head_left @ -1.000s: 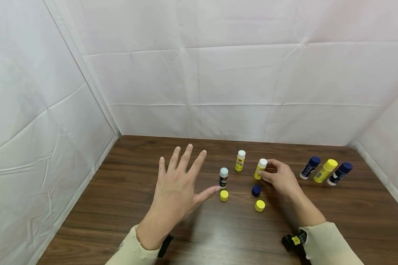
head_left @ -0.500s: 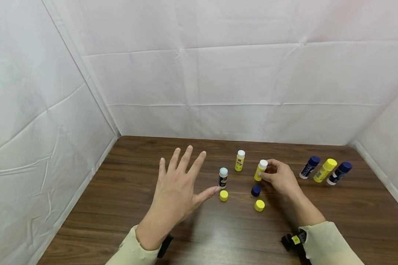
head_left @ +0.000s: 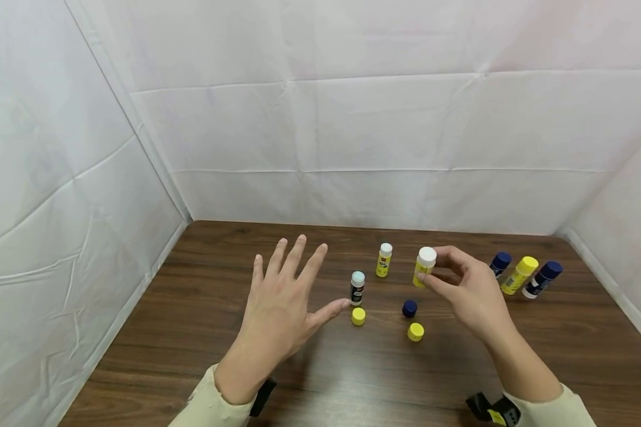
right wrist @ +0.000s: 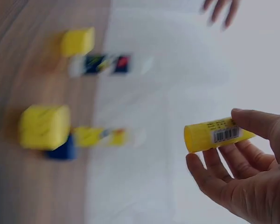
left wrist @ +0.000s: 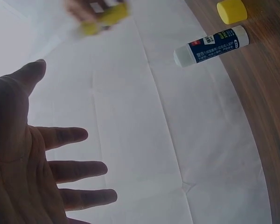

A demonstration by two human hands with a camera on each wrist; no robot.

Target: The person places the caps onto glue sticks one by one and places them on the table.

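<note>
My right hand [head_left: 476, 292] pinches a yellow glue stick [head_left: 422, 274] between thumb and fingers, its bare white top upward. In the right wrist view the barcode label and yellow base of this glue stick [right wrist: 203, 135] face the camera. My left hand [head_left: 279, 299] is spread with straight fingers, palm down, holding nothing. Close to its thumb stands an uncapped navy glue stick [head_left: 357, 289] with a pale top. Another uncapped yellow glue stick [head_left: 384, 261] stands upright between the hands, farther back.
Nearer the person lie a yellow cap [head_left: 358, 316], a navy cap [head_left: 409, 308] and another yellow cap [head_left: 415, 332]. Behind the right hand stand capped glue sticks: a navy one [head_left: 500, 263], a yellow one [head_left: 520, 275] and another navy one [head_left: 542, 279]. White cloth walls [head_left: 374, 142] enclose the wooden table.
My right hand has lifted the yellow glue stick off the table, rising slightly to the right and now overlapping the capped navy one. The left hand has hardly moved.
</note>
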